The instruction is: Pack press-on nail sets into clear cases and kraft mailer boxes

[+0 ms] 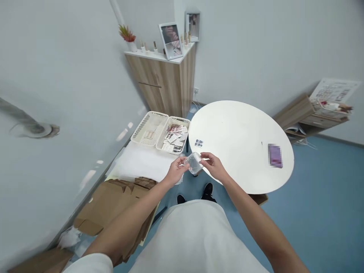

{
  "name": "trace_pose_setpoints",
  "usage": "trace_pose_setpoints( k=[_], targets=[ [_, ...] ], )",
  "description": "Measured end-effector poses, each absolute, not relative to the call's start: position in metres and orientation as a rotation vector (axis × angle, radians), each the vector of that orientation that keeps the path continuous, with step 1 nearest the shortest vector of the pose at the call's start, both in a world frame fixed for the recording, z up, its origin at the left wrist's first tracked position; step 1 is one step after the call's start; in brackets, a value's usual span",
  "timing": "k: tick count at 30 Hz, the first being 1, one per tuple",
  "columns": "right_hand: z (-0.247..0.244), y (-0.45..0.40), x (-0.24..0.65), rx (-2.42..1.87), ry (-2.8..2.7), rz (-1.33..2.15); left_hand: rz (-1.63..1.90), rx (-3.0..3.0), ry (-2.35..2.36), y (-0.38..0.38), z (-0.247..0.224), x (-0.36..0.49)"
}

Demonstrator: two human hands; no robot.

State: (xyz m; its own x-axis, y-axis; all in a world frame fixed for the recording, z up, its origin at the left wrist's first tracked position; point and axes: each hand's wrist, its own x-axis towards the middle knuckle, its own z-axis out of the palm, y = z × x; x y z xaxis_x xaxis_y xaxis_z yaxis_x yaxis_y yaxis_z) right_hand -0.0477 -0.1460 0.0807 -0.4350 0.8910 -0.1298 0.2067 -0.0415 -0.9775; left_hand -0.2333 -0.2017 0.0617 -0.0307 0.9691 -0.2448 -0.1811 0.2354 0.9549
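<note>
Between my hands, above the near left edge of the round white table (241, 132), is a small clear plastic box (193, 163). My left hand (176, 170) grips its left side between thumb and fingers. On the opposite side my right hand (212, 165) pinches the box's edge. Whether the box holds anything is too small to tell. Just beyond it on the table lies a small sheet of dark round pieces (198, 143).
A purple item, pixelated (275, 156), lies at the table's right. Left are a white basket (149, 128), a second basket with cards (174, 136), white sheets (142, 161) and flattened brown cardboard (110, 203). A wooden cabinet (165, 79) stands behind.
</note>
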Motion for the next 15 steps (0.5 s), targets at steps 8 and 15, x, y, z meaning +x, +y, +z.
trace_pose_setpoints(
  k=[8, 15],
  targets=[
    [0.08, -0.129, 0.033, -1.217, -1.577, 1.587, 0.878, 1.156, 1.076, -0.158, 0.065, -0.156],
    [0.069, -0.104, 0.089, -1.215, -1.245, 1.716, 0.983, 1.11, 1.157, -0.123, 0.059, -0.099]
  ],
)
